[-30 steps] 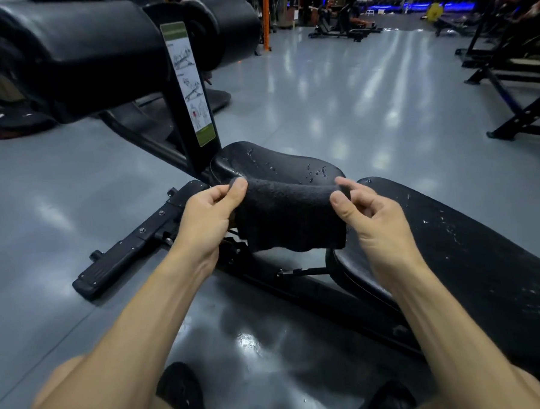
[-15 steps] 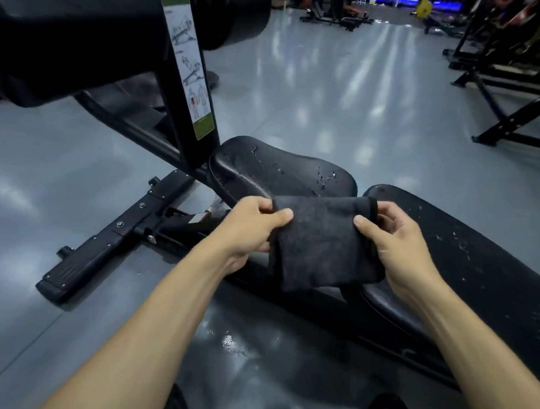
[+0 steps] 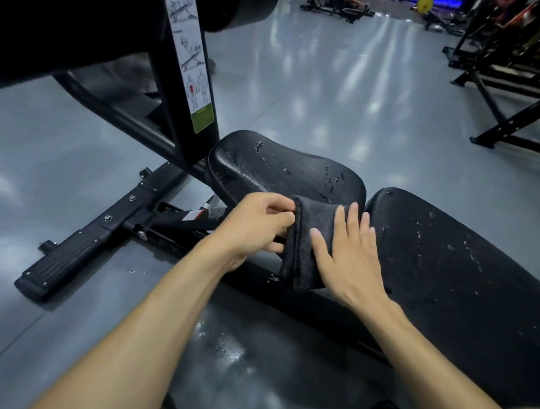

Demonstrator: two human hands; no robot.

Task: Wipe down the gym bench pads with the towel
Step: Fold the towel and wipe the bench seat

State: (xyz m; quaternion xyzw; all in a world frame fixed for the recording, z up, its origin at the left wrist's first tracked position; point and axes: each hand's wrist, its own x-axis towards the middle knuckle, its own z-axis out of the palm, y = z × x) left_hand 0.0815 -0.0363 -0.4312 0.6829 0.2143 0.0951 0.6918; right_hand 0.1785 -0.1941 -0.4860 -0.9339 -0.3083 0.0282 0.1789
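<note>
The limp, light towel (image 3: 308,243) (folded) was pinched at nine o'clock by the left hand (image 3: 254,227), the right hand (image 3: 346,250) lying flat-fingered on it.

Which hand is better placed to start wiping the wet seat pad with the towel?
Probably the right hand: it lies flat on the folded towel, beside the droplet-covered seat pad. The left hand only pinches the towel's edge.

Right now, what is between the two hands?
The folded black towel. In the head view the left hand pinches its edge while the right hand lies flat against its other side.
</note>
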